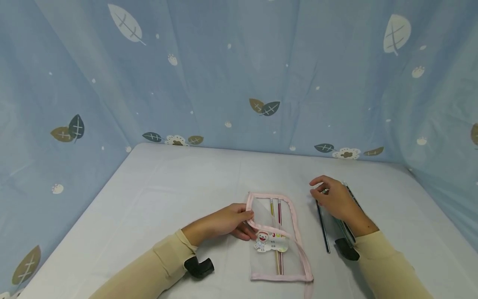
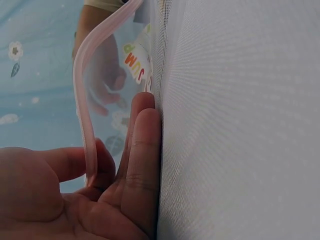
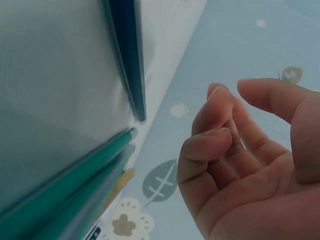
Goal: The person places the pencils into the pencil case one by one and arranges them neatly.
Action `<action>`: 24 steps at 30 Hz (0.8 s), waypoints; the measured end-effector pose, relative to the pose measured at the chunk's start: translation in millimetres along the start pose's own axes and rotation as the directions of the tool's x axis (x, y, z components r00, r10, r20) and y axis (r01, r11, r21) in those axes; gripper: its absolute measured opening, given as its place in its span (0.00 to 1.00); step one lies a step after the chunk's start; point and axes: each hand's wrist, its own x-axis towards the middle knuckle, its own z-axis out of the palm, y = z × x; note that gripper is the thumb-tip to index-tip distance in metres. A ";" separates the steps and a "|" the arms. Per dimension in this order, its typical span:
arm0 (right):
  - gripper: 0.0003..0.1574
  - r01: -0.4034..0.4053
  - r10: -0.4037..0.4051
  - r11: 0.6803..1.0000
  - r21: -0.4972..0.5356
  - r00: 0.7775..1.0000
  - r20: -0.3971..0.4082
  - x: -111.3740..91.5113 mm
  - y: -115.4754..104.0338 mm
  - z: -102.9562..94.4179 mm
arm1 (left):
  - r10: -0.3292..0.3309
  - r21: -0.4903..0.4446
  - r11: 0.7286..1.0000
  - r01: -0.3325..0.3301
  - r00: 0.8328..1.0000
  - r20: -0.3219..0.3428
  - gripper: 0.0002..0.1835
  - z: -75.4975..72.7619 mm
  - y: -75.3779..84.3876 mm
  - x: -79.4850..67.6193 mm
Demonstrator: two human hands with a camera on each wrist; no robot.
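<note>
My left hand (image 1: 225, 222) pinches the pink-trimmed edge of a clear, see-through pouch (image 1: 293, 211) between thumb and finger, lifting its flap. A yellow pencil (image 1: 272, 207) and a dark red pencil (image 1: 279, 211) lie inside it. On its front is a cartoon name label (image 1: 270, 242). In the left wrist view, the other fingers lie along the white tabletop (image 2: 240, 130). My right hand (image 1: 334, 199) hovers, fingers loosely bent and holding nothing, over the upper end of a dark blue pencil (image 1: 323, 230). Green pencils (image 3: 75, 180) lie below it, partly hidden by the wrist in the head view.
A blue curtain (image 1: 224, 74) with leaf prints hangs behind and beside the table. Black straps (image 1: 199, 268) are worn on both wrists. A pink strip (image 1: 309, 290) trails from the pouch's lower right corner.
</note>
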 end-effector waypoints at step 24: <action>0.26 -0.046 0.066 0.982 -0.183 0.992 0.108 1.6 15.4 -0.2 | 0.010 0.014 1.000 -0.010 1.000 0.010 0.16 -0.1 -1.2 -0.8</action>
